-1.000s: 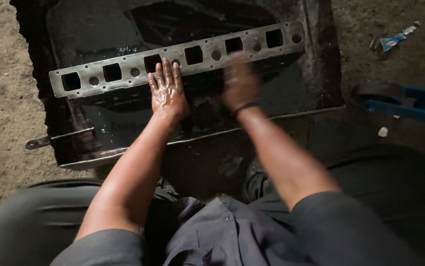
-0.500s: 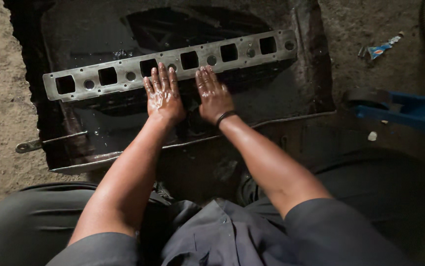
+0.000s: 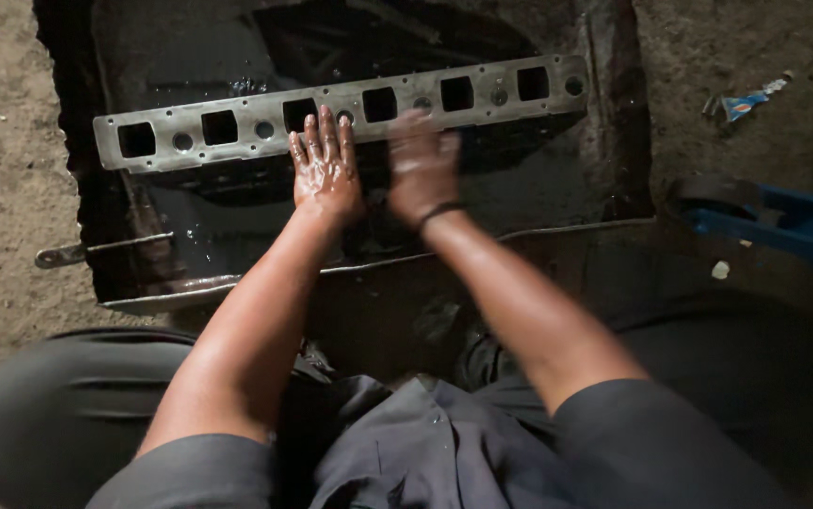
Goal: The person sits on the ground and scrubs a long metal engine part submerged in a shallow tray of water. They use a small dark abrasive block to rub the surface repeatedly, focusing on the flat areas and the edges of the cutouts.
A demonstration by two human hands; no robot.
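Note:
A long grey metal engine part (image 3: 237,127) with a row of square and round holes lies across a dark, oily metal tray (image 3: 557,198). My left hand (image 3: 325,170) rests flat on the part's near edge, fingers spread and wet with oil. Just to its right, my right hand (image 3: 422,168) is blurred with motion, palm down against the part, a dark band on its wrist. Neither hand holds anything.
The tray sits on a dirt floor, and a metal handle (image 3: 60,254) sticks out at its left. A blue object (image 3: 774,221) lies at the right, with a small crumpled wrapper (image 3: 744,102) beyond it. My grey-clothed knees fill the bottom.
My right hand has been rubbing back and forth along the part, first blurred, then still beside the left hand, now blurred again. The left hand stays pressed in place.

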